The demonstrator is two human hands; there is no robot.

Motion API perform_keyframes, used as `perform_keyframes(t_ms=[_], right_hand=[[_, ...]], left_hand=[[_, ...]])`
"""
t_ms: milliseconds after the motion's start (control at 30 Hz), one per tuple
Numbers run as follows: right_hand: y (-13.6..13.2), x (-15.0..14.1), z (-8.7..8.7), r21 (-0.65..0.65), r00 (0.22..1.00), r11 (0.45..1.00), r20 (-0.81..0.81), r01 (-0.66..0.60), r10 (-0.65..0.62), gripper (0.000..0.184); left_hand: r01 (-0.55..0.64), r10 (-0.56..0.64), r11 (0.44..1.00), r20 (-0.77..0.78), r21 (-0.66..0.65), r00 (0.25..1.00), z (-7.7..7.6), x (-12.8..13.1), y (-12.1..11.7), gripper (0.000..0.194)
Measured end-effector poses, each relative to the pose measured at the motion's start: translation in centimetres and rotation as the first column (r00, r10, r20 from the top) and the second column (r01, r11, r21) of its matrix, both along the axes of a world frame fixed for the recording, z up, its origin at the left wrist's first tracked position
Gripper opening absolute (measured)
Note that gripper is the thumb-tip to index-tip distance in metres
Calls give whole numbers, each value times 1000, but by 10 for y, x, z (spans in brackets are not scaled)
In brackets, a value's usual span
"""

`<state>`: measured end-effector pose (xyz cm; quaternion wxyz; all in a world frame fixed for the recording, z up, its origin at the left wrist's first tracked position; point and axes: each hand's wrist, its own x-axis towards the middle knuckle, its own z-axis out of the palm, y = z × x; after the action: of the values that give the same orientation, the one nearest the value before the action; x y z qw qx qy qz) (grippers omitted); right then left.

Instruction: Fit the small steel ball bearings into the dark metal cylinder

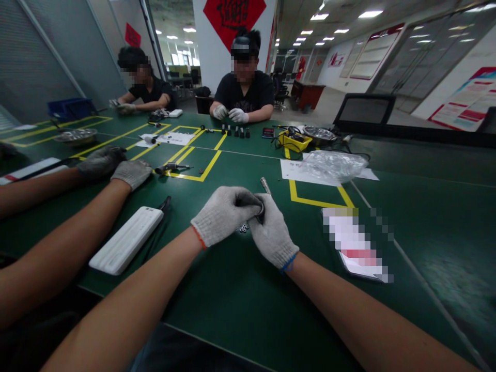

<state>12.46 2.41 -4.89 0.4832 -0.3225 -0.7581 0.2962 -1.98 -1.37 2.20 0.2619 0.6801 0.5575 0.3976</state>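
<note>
My left hand (227,216), in a knitted white work glove with an orange cuff edge, is closed at the fingertips. My right hand (272,231), in a matching glove with a blue cuff edge, meets it. Between them both hands grip a small dark round part (261,210), mostly covered by the fingers, so its exact kind does not show. Just beyond my right hand a slim metal rod (265,184) points away; its near end is hidden. On the green table (248,299), several small metal rings (243,228) lie below and between my hands.
A white power bank (127,240) with a black cable lies left, and a phone (358,248) right. A co-worker's gloved hands (134,174) rest at left. Ahead are a metal tool (172,168), several black parts (236,132), a yellow basket (294,142) and a plastic bag (335,164).
</note>
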Motion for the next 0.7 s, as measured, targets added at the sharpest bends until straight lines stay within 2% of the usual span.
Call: perform_keyframes(t_ms=[133,233,333,400,433,500,567,633,700], right_hand=[[1,-1,1,8,1000,1000,-13,-7,7,27],[1,-2,2,12,1000,1000,-7,-19,19,23],[2,-2,1,1,999,1000,-34,3,-3,15],[3,-2,0,-17,997,1000,-73,24,-25,11],[4,-2,0,-28,996,999,-88,31,-33,10],[5,-1,0,-52,993,998,-108,37,-43,11],[6,-1,0,-69,992,997,-119,27,-35,11],[6,-1,1,-74,992,997,-125,11,-20,13],[5,-1,1,-69,992,998,-123,7,-16,14]], left_hand=[[-123,128,991,-111,53,985,0,3,-2,8],[-187,191,981,-101,49,976,-2,1,0,17],[-117,116,993,51,1,992,-7,-5,7,20],[-77,75,997,149,7,986,-12,-10,13,16],[-90,85,995,148,30,985,-14,-12,15,15],[-145,145,986,8,84,989,-20,-16,19,13],[-182,198,979,-237,89,951,-25,-18,20,17],[-181,177,983,-441,34,880,-30,-18,20,20],[-164,126,986,-543,-23,830,-33,-17,20,24]])
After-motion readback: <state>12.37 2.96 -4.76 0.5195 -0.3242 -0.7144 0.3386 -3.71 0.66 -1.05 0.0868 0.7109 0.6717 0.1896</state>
